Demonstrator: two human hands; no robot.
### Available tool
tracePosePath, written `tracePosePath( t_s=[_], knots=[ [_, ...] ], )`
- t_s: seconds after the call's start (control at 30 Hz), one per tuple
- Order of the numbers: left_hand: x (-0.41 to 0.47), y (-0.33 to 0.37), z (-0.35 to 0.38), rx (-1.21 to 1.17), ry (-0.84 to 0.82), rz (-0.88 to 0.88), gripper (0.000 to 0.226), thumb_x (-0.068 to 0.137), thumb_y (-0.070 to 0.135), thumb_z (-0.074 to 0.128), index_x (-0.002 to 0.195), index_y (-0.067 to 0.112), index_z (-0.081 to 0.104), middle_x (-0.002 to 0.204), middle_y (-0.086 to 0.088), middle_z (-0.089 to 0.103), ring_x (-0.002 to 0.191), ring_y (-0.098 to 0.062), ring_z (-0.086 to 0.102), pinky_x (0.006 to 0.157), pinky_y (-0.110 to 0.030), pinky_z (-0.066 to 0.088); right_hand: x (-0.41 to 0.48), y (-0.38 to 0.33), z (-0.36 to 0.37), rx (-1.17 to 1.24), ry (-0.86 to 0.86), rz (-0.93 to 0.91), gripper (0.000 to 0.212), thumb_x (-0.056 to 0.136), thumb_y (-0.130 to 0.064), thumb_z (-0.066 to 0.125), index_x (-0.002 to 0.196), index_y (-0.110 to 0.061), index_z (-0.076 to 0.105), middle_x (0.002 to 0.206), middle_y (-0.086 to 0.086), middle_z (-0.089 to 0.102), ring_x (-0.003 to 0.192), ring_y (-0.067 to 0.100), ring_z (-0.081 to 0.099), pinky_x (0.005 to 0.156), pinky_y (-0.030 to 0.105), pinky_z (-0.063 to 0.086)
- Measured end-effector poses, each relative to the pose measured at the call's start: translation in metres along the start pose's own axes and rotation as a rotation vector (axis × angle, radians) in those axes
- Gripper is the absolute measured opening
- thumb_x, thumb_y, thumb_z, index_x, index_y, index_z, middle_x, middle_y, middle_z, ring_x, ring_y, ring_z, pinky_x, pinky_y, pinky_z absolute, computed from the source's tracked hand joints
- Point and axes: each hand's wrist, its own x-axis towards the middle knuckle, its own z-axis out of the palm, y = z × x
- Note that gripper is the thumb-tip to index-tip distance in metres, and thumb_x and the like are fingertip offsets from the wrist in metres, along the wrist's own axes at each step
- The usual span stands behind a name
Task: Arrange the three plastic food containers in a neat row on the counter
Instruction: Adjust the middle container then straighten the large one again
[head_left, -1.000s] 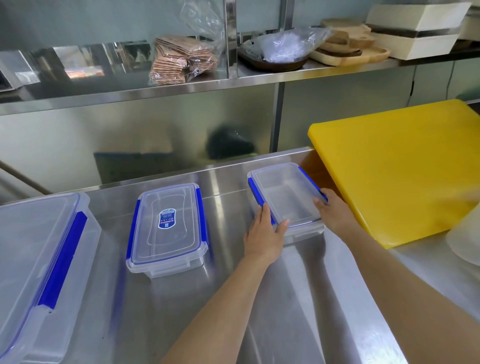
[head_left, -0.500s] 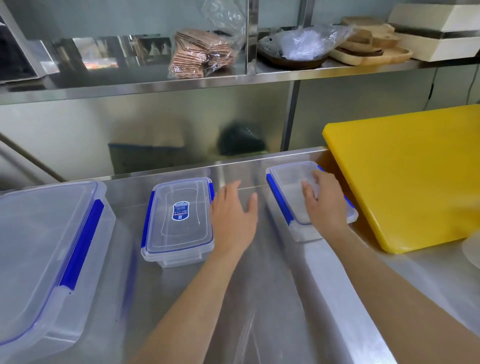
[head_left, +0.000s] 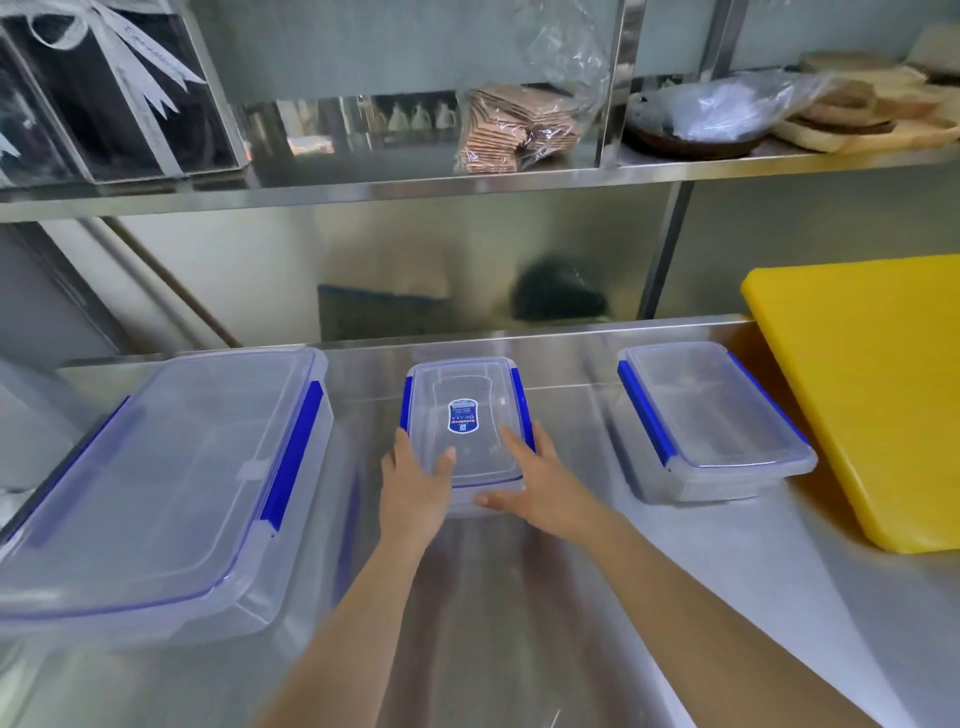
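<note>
— Status?
— I see both hands, left hand (head_left: 415, 480) and right hand (head_left: 540, 486), clasping the middle container (head_left: 465, 415) at frame centre; large container (head_left: 156, 488) lower left, small container (head_left: 711, 421) right
— Remaining?
— I judge the row nearly formed; final squaring left

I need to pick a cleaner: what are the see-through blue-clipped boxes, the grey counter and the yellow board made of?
The middle clear box with blue clips: glossy transparent plastic, its base showing through the lid. The grey counter: likely brushed stainless steel, with blurred reflections. The thick yellow board: opaque, matt, probably plastic.
</note>
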Motion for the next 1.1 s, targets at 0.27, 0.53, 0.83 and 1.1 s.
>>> tracePosePath(
  t_s=[0.27,0.53,0.83,1.1],
  knots=[
    [-0.001,0.010,0.010,0.022,-0.086,0.015,0.071,0.092,0.045,0.046,0.149,0.022,0.012,0.152,-0.007,0.028,0.134,-0.029,0.039,0.105,-0.048,0.041,-0.011,0.003,-0.015,0.031,0.023,0.048,0.090,0.078,-0.035,0.070,0.146,-0.032,0.012,0.151,-0.007,0.013,0.131,0.014,0.034,0.104,0.035,0.041],
    [0.000,0.012,0.001,0.107,-0.089,0.031,0.071,0.091,0.046,0.047,0.148,0.021,0.013,0.154,-0.008,0.026,0.139,-0.030,0.032,0.112,-0.052,0.035,-0.008,-0.008,-0.022,-0.106,0.043,0.049,0.091,0.073,-0.044,0.071,0.143,-0.036,0.015,0.150,-0.007,0.017,0.135,0.018,0.033,0.109,0.043,0.037],
    [0.000,0.038,-0.129,0.050,0.323,0.273,0.030,0.095,0.028,0.048,0.117,0.011,0.060,0.121,-0.009,0.066,0.110,-0.027,0.060,0.093,-0.031,0.042,0.011,-0.094,0.032,0.108,0.165,-0.023,0.047,0.086,-0.039,0.057,0.126,-0.014,0.048,0.107,-0.001,0.054,0.090,0.019,0.056,0.089,0.040,0.052],
    [0.039,-0.083,-0.245,0.470,0.373,-0.287,0.070,0.083,0.045,0.053,0.142,0.018,0.028,0.147,-0.023,0.032,0.137,-0.042,0.024,0.113,-0.059,0.018,0.005,-0.147,0.114,0.283,-0.207,0.069,0.068,0.079,-0.056,0.055,0.133,-0.020,0.032,0.099,-0.004,0.057,0.068,0.015,0.059,0.050,0.030,0.057]
  ],
)
